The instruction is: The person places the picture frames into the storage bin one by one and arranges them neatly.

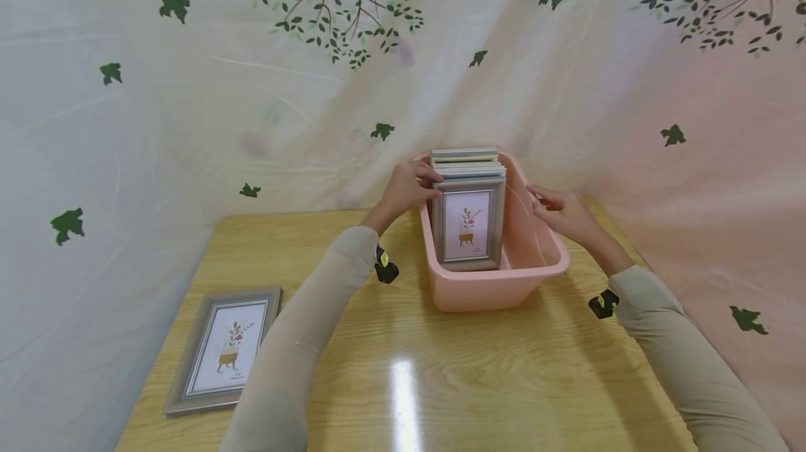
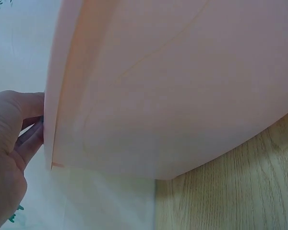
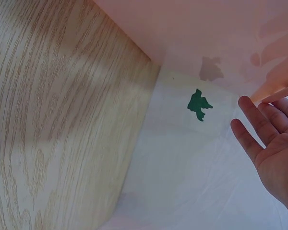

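Observation:
In the head view my left hand point(image 1: 408, 189) reaches over the left rim of a pink plastic bin point(image 1: 478, 291). It pinches the upper left edge of a grey picture frame point(image 1: 439, 228) that stands inside, showing a potted-plant print. More thin items point(image 1: 469, 168) with pale edges stand in a row behind that frame. My right hand point(image 1: 563, 214) pinches the bin's right rim. Its outer fingers point(image 3: 249, 143) stay extended outside the bin in the right wrist view. Seen from the left wrist, the bin's wall point(image 2: 173, 96) hides the left fingertips.
A matching grey picture frame point(image 1: 189, 368) lies flat on the wooden table point(image 1: 478, 382) at the left, partly covered by my left sleeve. A pale cloth backdrop point(image 1: 302, 137) with green leaf and bird prints hangs behind the table and at its sides.

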`<state>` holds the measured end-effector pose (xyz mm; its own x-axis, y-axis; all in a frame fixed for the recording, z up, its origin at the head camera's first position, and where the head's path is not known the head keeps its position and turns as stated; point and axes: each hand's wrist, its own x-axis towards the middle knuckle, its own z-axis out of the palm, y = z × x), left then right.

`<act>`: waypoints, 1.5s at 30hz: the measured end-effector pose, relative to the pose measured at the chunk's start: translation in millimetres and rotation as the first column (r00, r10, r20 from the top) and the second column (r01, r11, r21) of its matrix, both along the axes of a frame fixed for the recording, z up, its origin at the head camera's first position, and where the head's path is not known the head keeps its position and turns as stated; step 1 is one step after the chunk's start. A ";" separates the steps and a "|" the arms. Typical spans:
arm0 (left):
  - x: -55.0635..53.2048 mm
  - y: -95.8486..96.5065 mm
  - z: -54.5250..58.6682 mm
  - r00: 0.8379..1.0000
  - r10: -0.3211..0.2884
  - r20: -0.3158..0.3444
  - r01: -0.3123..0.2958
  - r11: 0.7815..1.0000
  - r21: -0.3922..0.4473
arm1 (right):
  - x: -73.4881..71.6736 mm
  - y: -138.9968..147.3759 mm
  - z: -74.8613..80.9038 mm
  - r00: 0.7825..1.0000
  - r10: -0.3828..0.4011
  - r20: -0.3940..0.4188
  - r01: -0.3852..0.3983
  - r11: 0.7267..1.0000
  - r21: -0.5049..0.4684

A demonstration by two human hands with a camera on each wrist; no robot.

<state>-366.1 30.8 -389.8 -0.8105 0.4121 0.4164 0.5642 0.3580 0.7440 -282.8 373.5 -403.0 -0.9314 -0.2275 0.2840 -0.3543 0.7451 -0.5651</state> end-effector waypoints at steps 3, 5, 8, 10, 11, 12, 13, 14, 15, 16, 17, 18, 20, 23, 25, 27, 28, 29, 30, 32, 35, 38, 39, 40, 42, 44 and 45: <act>1.4 0.3 -0.1 1.000 0.013 0.002 -0.013 1.000 -0.013 | -0.5 0.3 -0.7 1.000 -0.001 0.005 0.001 1.000 -0.002; 2.6 0.8 -0.4 1.000 0.023 0.006 -0.022 1.000 -0.017 | -0.6 0.2 -0.9 1.000 -0.001 0.011 0.001 1.000 -0.003; 3.9 1.6 -1.0 0.999 0.034 0.010 -0.034 0.999 -0.017 | -0.5 0.0 -0.7 1.000 -0.001 0.016 0.001 1.000 -0.006; 4.3 1.9 -1.6 0.999 0.039 0.012 -0.039 0.999 -0.015 | -0.3 -0.2 -0.2 1.000 0.001 0.020 0.000 1.000 -0.008; 4.5 1.9 -1.6 0.999 0.041 0.012 -0.041 0.999 -0.016 | 0.0 -0.4 0.1 1.000 0.001 0.021 -0.001 1.000 -0.009; 4.6 1.9 -1.6 0.999 0.041 0.011 -0.041 0.999 -0.017 | 0.1 -0.4 0.5 1.000 0.001 0.021 -0.001 1.000 -0.008; 4.7 1.9 -1.6 0.999 0.042 0.009 -0.042 0.999 -0.017 | 0.5 -0.5 0.9 1.000 0.000 0.023 0.000 1.000 -0.009; 5.0 1.9 -1.5 0.999 0.046 0.010 -0.046 0.999 -0.023 | 0.4 -0.5 0.8 1.000 0.000 0.022 0.000 1.000 -0.011; 5.5 1.8 -1.4 0.999 0.050 0.011 -0.049 0.998 -0.029 | 0.2 -0.4 0.7 1.000 0.000 0.022 0.000 1.000 -0.011; 5.9 1.8 -1.3 0.999 0.052 0.013 -0.052 0.998 -0.032 | 0.2 -0.4 0.7 1.000 -0.001 0.022 0.001 1.000 -0.010; 6.3 1.7 -1.2 0.998 0.056 0.014 -0.056 0.998 -0.035 | 0.4 -0.3 0.4 1.000 -0.002 0.023 0.002 1.000 -0.009; 6.5 1.6 -1.4 0.998 0.060 0.013 -0.059 0.998 -0.038 | 0.4 -0.3 0.3 1.000 -0.003 0.024 0.004 1.000 -0.009; 6.8 1.4 -1.9 0.998 0.067 0.015 -0.066 0.997 -0.043 | 0.5 -0.3 -0.1 1.000 -0.004 0.025 0.005 1.000 -0.012; 6.8 0.8 -2.4 0.998 0.063 0.009 -0.063 0.997 -0.035 | 1.2 -0.8 0.4 1.000 -0.008 0.030 0.009 1.000 -0.009; 7.3 0.4 -1.8 0.998 0.059 0.012 -0.059 0.998 -0.031 | 1.0 -0.8 0.4 0.999 -0.013 0.031 0.013 1.000 -0.007; 7.9 -0.1 -0.8 0.998 0.053 0.017 -0.053 0.998 -0.022 | 0.5 -0.9 0.2 0.999 -0.013 0.030 0.013 1.000 -0.007; 8.2 -0.3 -0.1 0.998 0.050 0.023 -0.050 0.999 -0.017 | 0.3 -1.1 0.1 0.999 -0.012 0.029 0.013 1.000 -0.010; 8.2 -0.5 0.3 0.999 0.045 0.027 -0.044 0.999 -0.009 | 0.0 -1.0 0.0 1.000 -0.012 0.028 0.013 1.000 -0.010; 8.1 -0.6 0.7 0.999 0.040 0.033 -0.040 0.999 -0.002 | -0.2 -0.9 0.0 1.000 -0.012 0.028 0.012 1.000 -0.012; 7.7 -1.1 0.9 0.999 0.033 0.043 -0.034 0.999 0.010 | -0.3 -1.0 -0.2 1.000 -0.010 0.028 0.010 1.000 -0.014; 6.5 -1.5 0.7 0.998 0.022 0.057 -0.024 0.999 0.035 | 0.2 -0.8 0.0 0.999 -0.012 0.032 0.012 1.000 -0.008; 6.2 -2.1 1.0 0.997 0.008 0.076 -0.013 0.998 0.058 | 1.0 -0.9 0.3 0.999 -0.010 0.031 0.011 1.000 -0.006; 6.3 -2.2 1.2 0.997 0.002 0.081 -0.007 0.998 0.064 | 0.9 -0.8 0.2 1.000 -0.009 0.027 0.009 1.000 -0.006; 6.9 -2.6 1.6 0.996 -0.003 0.087 -0.003 0.998 0.068 | 1.1 -1.1 0.5 1.000 -0.006 0.024 0.006 1.000 -0.009; 8.3 -3.3 2.7 0.995 -0.014 0.101 0.007 0.997 0.075 | 0.9 -0.9 0.4 1.000 -0.001 0.017 0.001 1.000 -0.012; 10.1 -4.3 4.4 0.994 -0.024 0.107 0.015 0.997 0.079 | 1.0 -0.9 0.7 1.000 0.001 0.015 -0.001 1.000 -0.016; 10.9 -5.1 5.1 0.994 -0.028 0.109 0.019 0.996 0.082 | 0.9 -0.8 0.7 1.000 0.004 0.012 -0.004 1.000 -0.016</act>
